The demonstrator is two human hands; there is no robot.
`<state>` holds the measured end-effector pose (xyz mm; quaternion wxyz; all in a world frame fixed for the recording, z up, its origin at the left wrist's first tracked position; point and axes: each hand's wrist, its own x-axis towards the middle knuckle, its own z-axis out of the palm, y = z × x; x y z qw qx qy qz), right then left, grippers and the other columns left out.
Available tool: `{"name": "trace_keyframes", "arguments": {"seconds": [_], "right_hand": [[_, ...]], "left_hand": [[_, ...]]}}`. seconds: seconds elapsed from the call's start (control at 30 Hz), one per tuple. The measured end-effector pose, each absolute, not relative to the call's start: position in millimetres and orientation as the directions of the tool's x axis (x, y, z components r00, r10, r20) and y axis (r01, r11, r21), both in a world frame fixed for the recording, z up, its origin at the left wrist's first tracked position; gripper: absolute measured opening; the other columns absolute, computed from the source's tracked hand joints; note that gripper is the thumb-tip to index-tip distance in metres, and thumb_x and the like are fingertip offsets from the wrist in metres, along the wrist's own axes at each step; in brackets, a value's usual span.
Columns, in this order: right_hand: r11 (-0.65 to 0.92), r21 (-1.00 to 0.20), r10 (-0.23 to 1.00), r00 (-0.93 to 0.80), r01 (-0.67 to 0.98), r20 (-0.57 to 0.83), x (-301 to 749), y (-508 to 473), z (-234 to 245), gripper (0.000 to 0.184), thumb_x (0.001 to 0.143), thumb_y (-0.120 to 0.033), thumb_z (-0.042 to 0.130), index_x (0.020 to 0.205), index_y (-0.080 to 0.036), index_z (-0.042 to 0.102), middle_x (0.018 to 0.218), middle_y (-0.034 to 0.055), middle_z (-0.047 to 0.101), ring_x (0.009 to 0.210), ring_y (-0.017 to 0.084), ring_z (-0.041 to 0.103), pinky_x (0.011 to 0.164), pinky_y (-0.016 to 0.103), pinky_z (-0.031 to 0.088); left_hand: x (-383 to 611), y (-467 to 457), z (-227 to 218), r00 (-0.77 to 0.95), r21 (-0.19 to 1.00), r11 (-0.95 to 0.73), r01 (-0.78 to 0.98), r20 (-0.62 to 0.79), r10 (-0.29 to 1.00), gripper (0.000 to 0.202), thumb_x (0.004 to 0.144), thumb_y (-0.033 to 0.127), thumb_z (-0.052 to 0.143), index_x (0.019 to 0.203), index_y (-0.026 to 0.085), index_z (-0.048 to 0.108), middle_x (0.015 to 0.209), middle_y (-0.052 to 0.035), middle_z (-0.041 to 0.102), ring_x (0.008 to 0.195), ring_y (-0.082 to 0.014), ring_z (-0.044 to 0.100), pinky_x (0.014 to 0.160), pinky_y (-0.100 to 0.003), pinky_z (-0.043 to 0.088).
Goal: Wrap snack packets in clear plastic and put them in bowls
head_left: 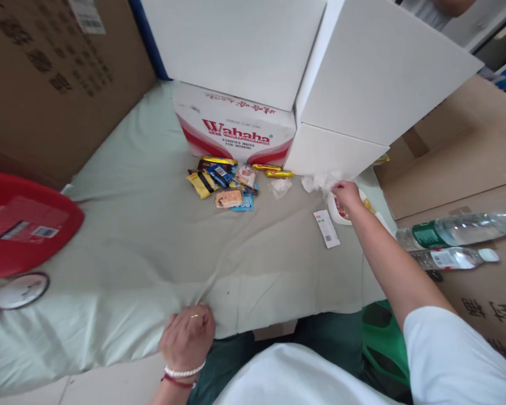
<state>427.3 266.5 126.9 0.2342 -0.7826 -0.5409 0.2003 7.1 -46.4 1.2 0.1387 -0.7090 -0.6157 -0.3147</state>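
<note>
My right hand reaches far out across the pale green cloth, its fingers closed on a crumpled white tissue beside a small white cup. A white label slip lies just left of that cup. My left hand, with a ring and a bead bracelet, rests at the near edge of the cloth, its fingers curled and pinching the fabric. A pile of snack packets lies in front of the Wahaha water box.
White cartons stand at the back, brown cardboard boxes at the left and right. A red basin sits at the left. Two water bottles lie on the right box. A green stool stands below.
</note>
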Motion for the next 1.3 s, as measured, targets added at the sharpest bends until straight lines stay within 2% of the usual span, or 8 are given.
{"name": "trace_keyframes", "arguments": {"seconds": [0.17,0.33,0.5,0.6,0.7,1.0,1.13,1.3], "right_hand": [[-0.265,-0.964,0.931,0.266,0.027,-0.249,408,192,139,0.026,0.064,-0.025,0.078,0.082,-0.023,0.060,0.059,-0.0093,0.045,0.045,0.006,0.029,0.043,0.020,0.020],[-0.297,-0.885,0.918,0.146,-0.359,-0.368,380,101,122,0.028,0.060,-0.015,0.077,0.080,-0.024,0.060,0.056,-0.0110,0.042,0.045,0.004,0.026,0.042,0.015,0.025],[-0.414,-0.710,0.856,0.021,-0.569,-0.516,341,44,97,0.025,0.061,-0.014,0.078,0.074,-0.023,0.058,0.052,-0.0115,0.037,0.045,0.005,0.025,0.042,0.016,0.027],[-0.499,-0.639,0.820,-0.083,-0.585,-0.566,323,24,89,0.026,0.061,-0.014,0.080,0.072,-0.022,0.059,0.053,-0.0110,0.039,0.046,0.004,0.022,0.042,0.015,0.024],[-0.571,-0.620,0.788,-0.148,-0.538,-0.598,317,12,85,0.026,0.060,-0.016,0.083,0.072,-0.021,0.061,0.052,-0.0114,0.035,0.046,0.004,0.020,0.042,0.016,0.022],[-0.265,-0.963,0.952,0.147,-0.039,-0.268,329,21,74,0.034,0.076,-0.057,0.081,0.084,-0.025,0.074,0.096,0.0041,0.066,0.091,0.020,0.059,0.076,0.031,0.049],[-0.132,-0.988,0.963,0.246,0.080,-0.109,330,35,67,0.032,0.077,-0.054,0.081,0.082,-0.024,0.072,0.102,0.0042,0.066,0.099,0.020,0.060,0.087,0.033,0.048],[-0.293,-0.948,0.927,0.205,-0.123,-0.313,335,39,65,0.043,0.074,-0.062,0.083,0.082,-0.025,0.063,0.070,-0.0045,0.057,0.063,0.013,0.050,0.060,0.027,0.044]], "left_hand": [[8,-51,-6,-0.014,0.265,-0.189,0.946,0.614,0.789,0.034,0.084,0.007,0.067,0.068,0.025,0.042,0.056,0.0054,0.047,0.054,-0.0164,0.049,0.061,-0.032,0.035],[12,-47,8,-0.261,0.629,-0.061,0.775,0.406,0.876,0.005,0.092,0.022,0.062,0.088,0.022,0.065,0.065,0.0011,0.061,0.056,-0.0158,0.055,0.058,-0.030,0.039],[56,-24,46,0.086,0.976,0.166,0.138,-0.178,0.980,0.033,0.095,0.052,0.061,0.098,0.022,0.076,0.078,-0.0048,0.070,0.070,-0.0186,0.064,0.065,-0.032,0.049],[98,-2,61,0.270,0.823,0.447,-0.351,-0.368,0.890,0.054,0.084,0.070,0.070,0.107,0.021,0.077,0.106,-0.0125,0.076,0.101,-0.0272,0.070,0.079,-0.037,0.057],[126,17,65,0.261,0.680,0.480,-0.554,-0.406,0.876,0.054,0.069,0.067,0.085,0.091,0.019,0.075,0.097,-0.0089,0.075,0.094,-0.0231,0.069,0.083,-0.037,0.057],[129,22,63,-0.025,0.968,0.241,-0.076,-0.243,0.970,0.032,0.076,0.050,0.078,0.071,0.019,0.071,0.069,0.0009,0.062,0.065,-0.0127,0.055,0.065,-0.027,0.043],[118,19,69,-0.029,0.935,0.255,-0.249,-0.270,0.962,0.025,0.072,0.039,0.080,0.068,0.019,0.066,0.084,-0.0015,0.066,0.082,-0.0153,0.060,0.075,-0.026,0.047],[102,23,73,0.019,0.741,0.363,-0.565,-0.429,0.903,0.028,0.068,0.035,0.078,0.075,0.021,0.055,0.098,-0.0026,0.070,0.085,-0.0158,0.062,0.074,-0.028,0.050]]}}
